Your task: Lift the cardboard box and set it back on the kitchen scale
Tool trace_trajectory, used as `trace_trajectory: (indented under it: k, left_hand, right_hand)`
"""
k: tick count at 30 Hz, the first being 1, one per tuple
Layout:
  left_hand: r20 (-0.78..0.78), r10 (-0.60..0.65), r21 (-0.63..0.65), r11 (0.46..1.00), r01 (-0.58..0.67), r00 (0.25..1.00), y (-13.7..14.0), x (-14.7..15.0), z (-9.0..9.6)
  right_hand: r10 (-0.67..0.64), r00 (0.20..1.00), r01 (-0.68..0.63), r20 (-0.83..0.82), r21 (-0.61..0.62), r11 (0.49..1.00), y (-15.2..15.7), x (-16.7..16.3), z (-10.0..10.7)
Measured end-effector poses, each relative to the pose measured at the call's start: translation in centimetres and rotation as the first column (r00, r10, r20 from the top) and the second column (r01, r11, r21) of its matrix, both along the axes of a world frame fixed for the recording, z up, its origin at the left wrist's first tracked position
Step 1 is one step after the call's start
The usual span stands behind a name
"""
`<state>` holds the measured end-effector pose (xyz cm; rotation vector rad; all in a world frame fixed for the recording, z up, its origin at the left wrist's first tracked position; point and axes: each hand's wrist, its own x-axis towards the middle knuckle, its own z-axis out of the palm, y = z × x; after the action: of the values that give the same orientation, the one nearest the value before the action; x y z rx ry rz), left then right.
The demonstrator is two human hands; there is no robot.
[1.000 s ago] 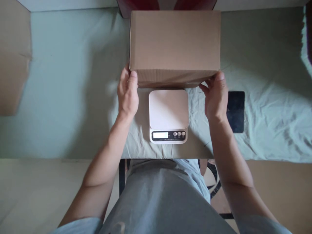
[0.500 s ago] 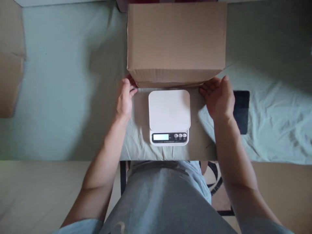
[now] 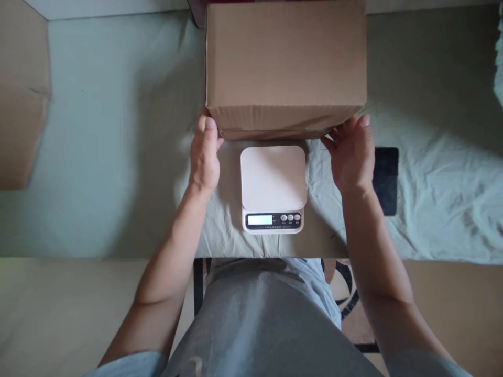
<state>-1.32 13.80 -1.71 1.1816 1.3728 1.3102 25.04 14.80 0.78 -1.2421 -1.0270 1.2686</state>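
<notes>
A large brown cardboard box (image 3: 286, 57) fills the upper middle of the head view, just beyond a white kitchen scale (image 3: 273, 178). My left hand (image 3: 205, 154) grips the box's near left lower corner, its fingers partly hidden beneath and behind the cardboard. At the opposite near corner, my right hand (image 3: 352, 154) holds on with fingers curled under the edge and the thumb outside. The scale lies between my forearms, its display lit and its plate bare; I cannot read any digits.
To the right of my right wrist lies a dark flat object, perhaps a phone (image 3: 386, 180). Another piece of cardboard (image 3: 21, 104) sits at the far left. A green cloth (image 3: 94, 157) covers the table, whose front edge runs just before my body.
My left hand has closed in on the box corner, its fingers now further under it. The box's near edge has shifted slightly up in the view. The scale stays in place.
</notes>
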Motion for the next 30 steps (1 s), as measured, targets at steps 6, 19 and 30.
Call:
trace_trajectory:
  k: [6,19,30]
  left_hand:
    - [-0.014,0.034,0.112,0.993,-0.032,0.999,-3.2,0.2,4.2]
    - [-0.010,0.072,-0.026,0.997,-0.072,0.997,-12.7,1.0,3.9]
    - [-0.028,0.111,-0.008,0.994,-0.111,0.993,-12.9,0.9,3.1]
  right_hand:
    - [-0.042,0.999,0.039,0.030,0.105,0.994,-2.7,0.2,3.1]
    - [-0.110,0.993,0.106,0.050,0.084,0.991,-10.9,1.1,0.1]
    - [-0.168,0.984,0.170,-0.051,0.039,0.985,-11.9,1.6,-0.6]
